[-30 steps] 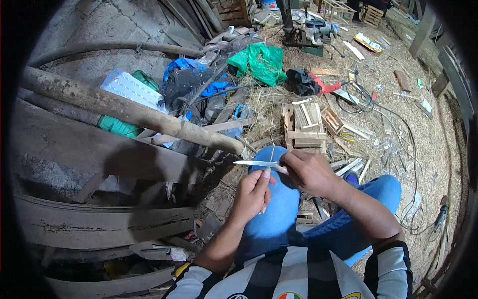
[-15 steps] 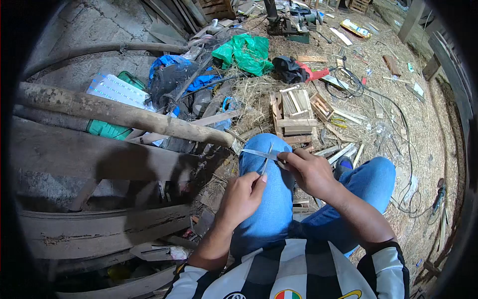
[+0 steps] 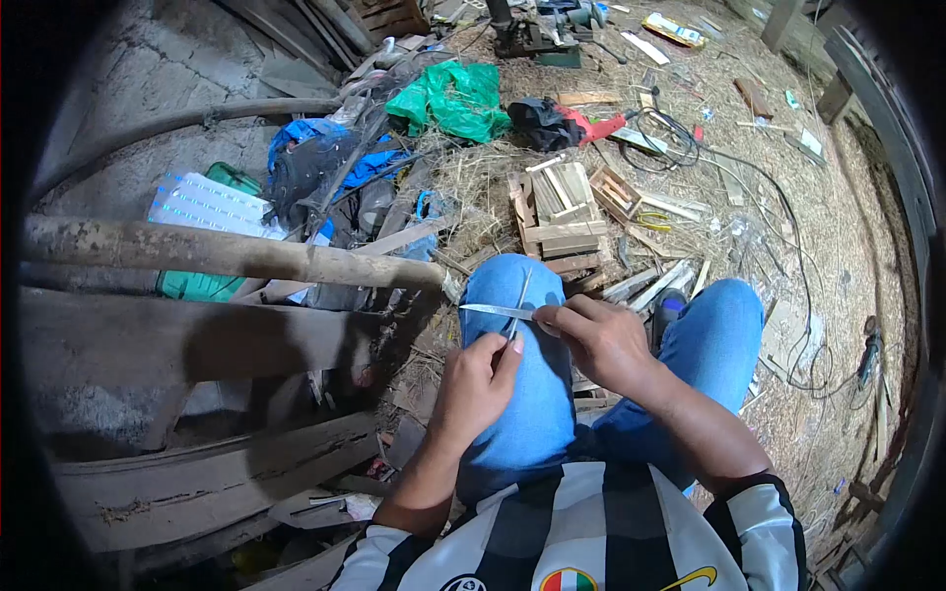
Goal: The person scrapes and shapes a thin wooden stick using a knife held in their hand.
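Above the knee of the blue jeans (image 3: 522,404), my right hand (image 3: 606,343) grips a knife (image 3: 490,311), its blade pointing left. My left hand (image 3: 473,392) pinches a thin pointed strip (image 3: 523,294) between thumb and fingers, tip away from me. Blade and strip cross just ahead of the left fingertips. Whether the strip is wood or metal I cannot tell. The knife's handle is mostly hidden in the right fist.
Ahead of the knees lie small wooden crates (image 3: 562,212) and loose slats. A green plastic bag (image 3: 453,98), a red-handled tool (image 3: 599,128) and a black cable (image 3: 788,212) lie beyond. A wooden pole (image 3: 227,246) and planks (image 3: 197,340) stand at the left.
The view has shifted slightly, moving the surroundings left. The knife blade lies more level across the strip, and both hands keep their hold.
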### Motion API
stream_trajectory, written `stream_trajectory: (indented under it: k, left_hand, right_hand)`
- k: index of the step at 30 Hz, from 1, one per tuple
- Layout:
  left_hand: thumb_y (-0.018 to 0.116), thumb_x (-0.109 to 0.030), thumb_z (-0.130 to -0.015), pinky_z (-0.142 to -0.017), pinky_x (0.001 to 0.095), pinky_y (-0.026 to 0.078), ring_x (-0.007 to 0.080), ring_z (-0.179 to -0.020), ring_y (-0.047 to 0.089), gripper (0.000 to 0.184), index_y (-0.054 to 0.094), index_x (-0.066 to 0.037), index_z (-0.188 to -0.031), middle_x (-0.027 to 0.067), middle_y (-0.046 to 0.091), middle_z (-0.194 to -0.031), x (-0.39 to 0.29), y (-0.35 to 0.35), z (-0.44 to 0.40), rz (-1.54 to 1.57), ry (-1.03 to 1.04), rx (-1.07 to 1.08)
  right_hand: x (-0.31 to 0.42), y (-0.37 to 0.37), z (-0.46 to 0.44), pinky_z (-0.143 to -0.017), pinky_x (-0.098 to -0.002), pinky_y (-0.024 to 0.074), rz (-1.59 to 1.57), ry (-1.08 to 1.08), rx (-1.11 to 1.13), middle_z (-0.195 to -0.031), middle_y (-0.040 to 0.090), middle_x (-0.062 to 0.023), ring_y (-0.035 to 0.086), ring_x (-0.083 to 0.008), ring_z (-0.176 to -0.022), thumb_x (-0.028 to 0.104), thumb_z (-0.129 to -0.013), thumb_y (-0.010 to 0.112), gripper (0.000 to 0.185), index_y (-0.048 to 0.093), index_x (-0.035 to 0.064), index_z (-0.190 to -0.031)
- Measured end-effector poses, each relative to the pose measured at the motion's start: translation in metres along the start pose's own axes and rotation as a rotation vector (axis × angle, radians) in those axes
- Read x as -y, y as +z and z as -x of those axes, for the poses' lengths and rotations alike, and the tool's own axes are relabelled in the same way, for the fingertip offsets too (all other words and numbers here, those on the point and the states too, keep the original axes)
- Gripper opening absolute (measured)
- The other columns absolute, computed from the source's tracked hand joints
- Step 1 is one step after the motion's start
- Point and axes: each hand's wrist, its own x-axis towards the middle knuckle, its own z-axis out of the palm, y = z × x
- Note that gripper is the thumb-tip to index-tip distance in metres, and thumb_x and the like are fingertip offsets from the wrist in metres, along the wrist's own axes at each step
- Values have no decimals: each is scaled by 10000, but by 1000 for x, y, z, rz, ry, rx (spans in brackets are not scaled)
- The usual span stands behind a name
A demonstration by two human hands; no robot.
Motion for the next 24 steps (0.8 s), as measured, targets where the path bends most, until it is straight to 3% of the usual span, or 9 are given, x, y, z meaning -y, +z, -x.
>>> stream_trajectory:
  k: [3,5,7,9,12,15,24]
  left_hand:
    - [600,-285,-1051,-480,328,381,104,-501,503,354,688,8,-872,79,558,-563,1,4,-3,-35,25,-32]
    - [581,-293,-1063,-457,312,374,92,-473,497,370,685,1,-863,61,563,-558,6,5,-5,33,2,21]
    - [561,-300,-1075,-435,297,366,80,-445,492,387,683,-7,-854,42,568,-553,7,-1,-8,97,-21,69]
    - [550,-276,-1078,-499,317,433,136,-489,575,375,690,0,-867,69,585,-552,3,-9,-12,251,-233,238]
    - [528,-287,-1092,-488,284,422,84,-505,565,396,690,-1,-871,25,574,-550,5,-10,-13,344,-275,271]
    - [534,-307,-1091,-405,246,332,53,-416,456,385,702,-25,-890,3,548,-534,9,-4,-11,384,-233,218]
    - [607,-231,-1055,-441,254,353,53,-471,513,320,719,-12,-850,-7,564,-539,9,6,-3,270,-146,77]
  right_hand:
    - [-5,1,0,-555,-422,524,0,11,-7,-821,629,-57,673,-287,-705,132,-898,708,241,719,192,-1131]
    - [-5,-2,1,-642,-431,572,8,41,94,-915,635,-75,700,-293,-810,132,-837,707,391,681,222,-1216]
    - [-4,-1,1,-643,-427,572,-1,40,100,-920,638,-72,701,-290,-809,133,-833,707,405,678,226,-1227]
    - [-3,0,0,-643,-423,572,-8,35,106,-925,641,-68,702,-288,-809,134,-830,708,420,675,231,-1237]
    - [0,0,-1,-572,-407,541,-20,-11,36,-826,615,-45,675,-270,-715,108,-831,723,359,713,210,-1175]
    - [2,-1,1,-571,-394,542,-27,-24,78,-824,600,-36,673,-258,-720,106,-788,733,457,710,230,-1228]
    - [-5,-4,-1,-543,-388,534,4,-89,86,-811,595,-28,663,-234,-696,92,-743,732,551,723,252,-1270]
